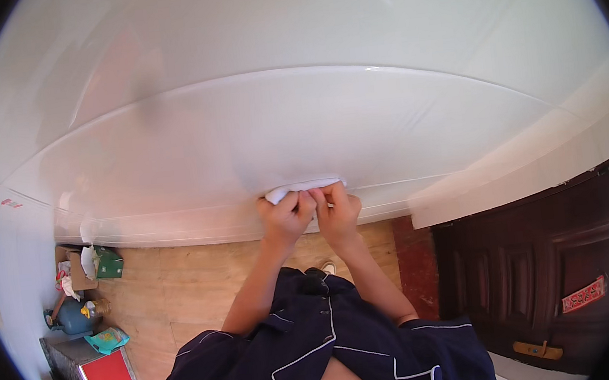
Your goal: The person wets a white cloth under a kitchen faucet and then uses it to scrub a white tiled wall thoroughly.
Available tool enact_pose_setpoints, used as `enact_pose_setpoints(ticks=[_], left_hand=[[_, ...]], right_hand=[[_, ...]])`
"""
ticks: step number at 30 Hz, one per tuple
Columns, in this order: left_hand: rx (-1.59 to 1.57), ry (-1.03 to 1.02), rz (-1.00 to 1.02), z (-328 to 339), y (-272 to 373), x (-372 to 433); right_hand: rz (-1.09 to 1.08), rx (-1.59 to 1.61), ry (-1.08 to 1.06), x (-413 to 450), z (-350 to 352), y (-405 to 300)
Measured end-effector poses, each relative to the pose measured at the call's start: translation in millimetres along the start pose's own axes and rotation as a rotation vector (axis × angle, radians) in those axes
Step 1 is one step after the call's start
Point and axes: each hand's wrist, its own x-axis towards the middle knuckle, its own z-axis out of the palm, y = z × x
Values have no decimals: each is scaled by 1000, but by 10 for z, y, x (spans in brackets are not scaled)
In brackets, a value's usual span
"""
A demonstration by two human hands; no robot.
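A folded white cloth [307, 185] is gripped by both hands in front of a glossy white wall panel [277, 132]. My left hand [287, 217] holds its left end, fingers curled around it. Close beside it, my right hand [339, 208] pinches the cloth's right part. The thumbs nearly meet at the middle of the lower edge. Whether the cloth presses on the wall cannot be made out from this angle.
A dark wooden door [521, 268] with a handle [539, 350] stands at right. On the left are a green box [109, 262], a cardboard box [83, 274], a gas cylinder [72, 317], a bottle of yellow liquid [97, 308] and a red-fronted cabinet [108, 376]. Below lies a wood-look floor [181, 279].
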Motion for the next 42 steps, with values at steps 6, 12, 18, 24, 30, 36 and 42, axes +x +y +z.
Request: enact_pose_setpoints(ticks=[6, 12, 18, 24, 30, 36, 42], left_hand=[[70, 306, -30, -712, -432, 2], [101, 347, -39, -1371, -904, -51], [79, 387, -47, -1389, -827, -2], [79, 358, -195, -1257, -748, -105], [167, 227, -104, -1037, -689, -226], [224, 133, -5, -1214, -723, -108], [152, 233, 2, -1651, -926, 47]], right_hand=[[-220, -18, -155, -75, 783, -330], [-278, 43, -192, -233, 1468, -577], [-88, 119, -244, -390, 1545, -598], [81, 61, -335, -408, 1335, -615], [75, 96, -224, -446, 1083, -472], [67, 71, -170, -463, 1213, -509], [69, 117, -203, -478, 1659, -732]])
